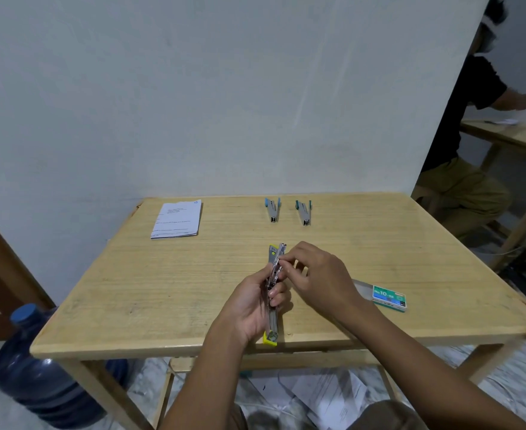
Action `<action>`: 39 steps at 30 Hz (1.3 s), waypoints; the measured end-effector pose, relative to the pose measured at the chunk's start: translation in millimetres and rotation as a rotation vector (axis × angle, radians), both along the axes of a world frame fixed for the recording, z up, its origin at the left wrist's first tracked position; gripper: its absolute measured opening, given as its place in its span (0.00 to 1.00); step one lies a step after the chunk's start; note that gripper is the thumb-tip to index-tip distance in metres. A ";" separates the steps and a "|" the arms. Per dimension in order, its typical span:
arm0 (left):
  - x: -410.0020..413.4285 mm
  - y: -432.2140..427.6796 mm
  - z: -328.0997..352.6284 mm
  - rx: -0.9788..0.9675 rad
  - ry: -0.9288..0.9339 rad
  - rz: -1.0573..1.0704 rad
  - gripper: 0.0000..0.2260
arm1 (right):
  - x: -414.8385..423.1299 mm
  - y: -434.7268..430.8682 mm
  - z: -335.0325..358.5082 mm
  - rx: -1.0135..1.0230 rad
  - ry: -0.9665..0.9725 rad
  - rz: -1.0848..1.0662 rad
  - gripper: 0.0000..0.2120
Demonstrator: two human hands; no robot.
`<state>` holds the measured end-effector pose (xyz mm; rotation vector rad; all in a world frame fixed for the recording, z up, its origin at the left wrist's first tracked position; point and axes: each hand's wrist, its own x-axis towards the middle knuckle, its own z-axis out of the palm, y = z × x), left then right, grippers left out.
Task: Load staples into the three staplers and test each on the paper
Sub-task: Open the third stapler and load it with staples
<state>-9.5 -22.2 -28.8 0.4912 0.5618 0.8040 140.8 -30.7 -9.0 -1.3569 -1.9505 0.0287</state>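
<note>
Yellow stapler (273, 324) is hinged open over the near tabletop (162, 290) edge. The left hand (249, 308) has its grip wrapped round the body, and the right hand (317, 274) pinches the metal rail. It looks light, stiff and springy, so I'd hold the body. Staple box (389, 297) is to the right, blue staplers (272, 209) and paper (178, 220) are far back.

The green staple box (389, 297) is showing "No.10-1M" in white lettering on its top face, while the smaller print around it is blurring out. The paper (177, 220) is carrying printed lines and a corner logo, all too small to read.
</note>
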 end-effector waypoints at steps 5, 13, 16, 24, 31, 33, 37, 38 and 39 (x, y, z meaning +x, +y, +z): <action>0.2 1.2 -0.1 -0.019 0.000 0.002 0.18 | 3.5 -2.8 -0.5 0.004 0.076 0.029 0.02; 1.3 -1.1 4.3 -0.015 -0.013 0.050 0.16 | 10.1 -1.3 -4.1 -0.131 0.278 0.147 0.02; 2.3 -1.0 2.8 0.000 -0.014 0.065 0.15 | 8.6 -0.2 -6.4 -0.148 0.315 0.149 0.02; 2.1 -0.3 -0.3 0.014 -0.024 0.067 0.14 | 9.6 -2.4 -3.0 -0.169 0.329 0.177 0.05; 3.9 2.4 -3.6 0.020 0.000 0.090 0.14 | 9.5 -0.1 -1.6 -0.149 0.267 0.142 0.06; 4.2 1.9 -3.6 0.034 0.005 0.085 0.15 | 9.5 -2.8 -2.1 -0.123 0.237 0.161 0.07; 3.9 0.4 -1.7 0.027 0.021 0.073 0.12 | 11.8 -7.5 0.0 -0.114 0.218 0.159 0.06; 4.0 -0.1 -1.0 0.017 0.016 0.069 0.11 | 12.4 -7.4 0.9 -0.126 0.213 0.138 0.06; 4.1 -0.3 -0.6 0.006 0.007 0.065 0.11 | 13.1 -7.2 1.8 -0.141 0.213 0.121 0.05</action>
